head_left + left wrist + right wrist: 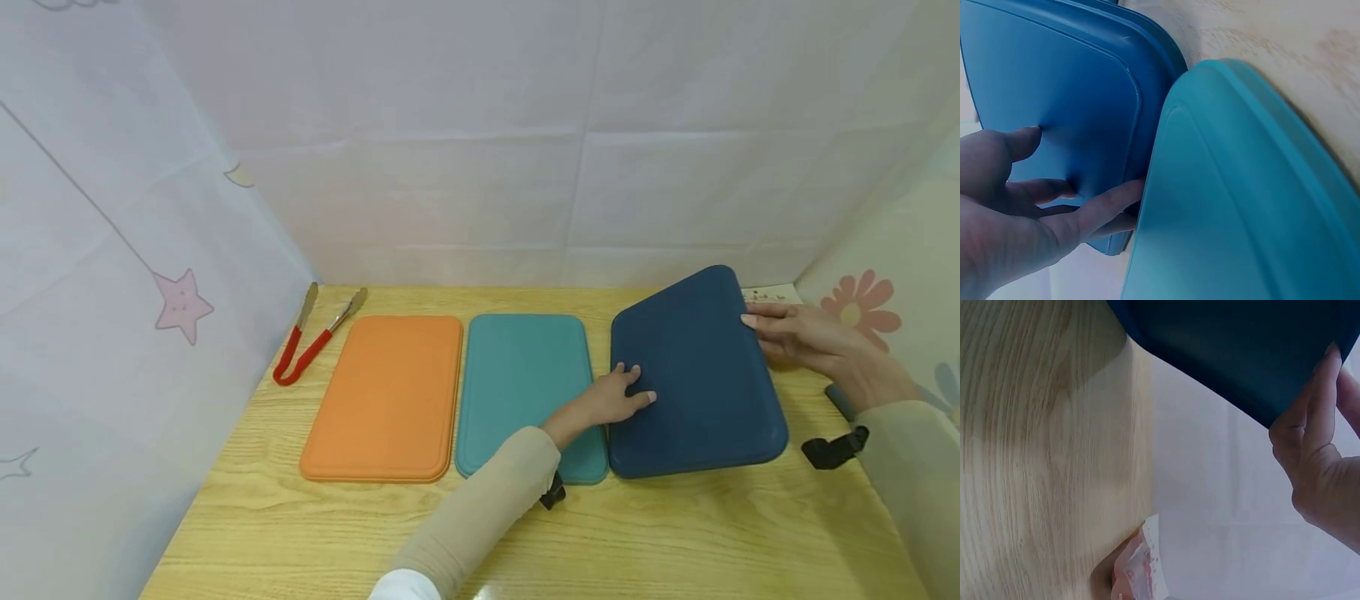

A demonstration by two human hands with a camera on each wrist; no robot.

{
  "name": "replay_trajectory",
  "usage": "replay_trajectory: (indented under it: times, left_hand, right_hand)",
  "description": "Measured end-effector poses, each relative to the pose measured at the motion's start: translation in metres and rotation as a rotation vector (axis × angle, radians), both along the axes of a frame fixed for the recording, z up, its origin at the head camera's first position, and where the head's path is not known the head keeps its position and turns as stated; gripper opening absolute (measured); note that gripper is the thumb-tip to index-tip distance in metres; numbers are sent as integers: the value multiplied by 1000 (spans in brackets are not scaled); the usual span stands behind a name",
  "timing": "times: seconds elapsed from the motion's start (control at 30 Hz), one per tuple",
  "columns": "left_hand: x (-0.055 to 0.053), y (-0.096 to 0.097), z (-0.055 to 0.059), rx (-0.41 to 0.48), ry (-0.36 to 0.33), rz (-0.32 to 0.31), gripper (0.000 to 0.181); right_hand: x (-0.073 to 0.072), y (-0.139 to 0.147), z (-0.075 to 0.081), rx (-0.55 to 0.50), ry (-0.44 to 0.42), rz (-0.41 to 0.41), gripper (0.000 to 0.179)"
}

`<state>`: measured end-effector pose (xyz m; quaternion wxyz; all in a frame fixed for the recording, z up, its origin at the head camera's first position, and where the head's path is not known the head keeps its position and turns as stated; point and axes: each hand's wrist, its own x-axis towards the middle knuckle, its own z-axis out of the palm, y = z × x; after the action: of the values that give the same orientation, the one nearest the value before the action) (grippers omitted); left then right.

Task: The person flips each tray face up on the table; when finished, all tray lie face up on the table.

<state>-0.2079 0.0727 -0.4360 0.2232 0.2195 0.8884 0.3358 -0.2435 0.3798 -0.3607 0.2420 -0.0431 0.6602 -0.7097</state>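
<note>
A dark blue, rectangular, tray-like piece with rounded corners (693, 392) is tilted, its right side raised above the table and its left side low. My right hand (810, 342) pinches its raised right edge, thumb on the upper face and fingers beneath. On the left part of that face rest the fingertips of my left hand (611, 396). In the left wrist view, some left fingers reach into the seam between the blue piece (1072, 69) and a similar teal piece (1210, 187). The teal one lies flat, partly under my left forearm. Left of it lies a matching orange piece (386, 396).
Red-handled tongs (303, 354) lie spread at the far left. A plastic packet (1141, 569) sits by the back wall at right, mostly behind my right hand in the head view. Pale fabric walls (450, 167) enclose the wooden table (300, 533). A dark blue object (838, 400) shows beside my right sleeve.
</note>
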Motion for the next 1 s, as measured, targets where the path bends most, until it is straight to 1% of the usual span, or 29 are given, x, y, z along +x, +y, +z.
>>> replay_trajectory:
  times: [0.07, 0.13, 0.23, 0.27, 0.37, 0.4, 0.47, 0.5, 0.57, 0.67, 0.8, 1.0]
  left_hand:
    - [1, -1, 1, 9, -15, 0, 62]
    - [3, -1, 1, 13, -25, -1, 63]
    - [6, -2, 2, 16, -41, 3, 63]
    - [7, -2, 3, 28, -57, 7, 62]
    - [11, -4, 6, 61, -96, 22, 61]
    - [12, -4, 7, 73, -105, 24, 60]
    - [15, -4, 10, 96, -120, 20, 60]
    - [17, -4, 12, 99, -115, 14, 60]
    - [20, -5, 17, 102, -104, -1, 60]
    - [25, -5, 23, 138, -136, -4, 60]
    - [31, -4, 35, 177, -162, -10, 59]
    - [40, -2, 56, 213, -97, -81, 58]
  right_hand:
    - [1, -2, 0, 0, -1, -7, 76]
    - [2, -5, 2, 33, -10, -17, 77]
    - [3, -10, 6, 116, -16, -24, 78]
    - [3, -12, 7, 142, -14, -22, 79]
    - [2, -17, 12, 136, -19, -39, 79]
    - [2, -19, 13, 111, -23, -56, 79]
    - [2, -22, 16, 87, -14, -59, 79]
    - [2, -23, 18, 73, -10, -61, 78]
    - [1, -25, 19, 78, 4, -58, 78]
    - [1, -28, 21, 127, 18, -43, 79]
    - [1, -33, 22, 165, 11, -50, 80]
    - [-2, -42, 25, 183, 12, -65, 82]
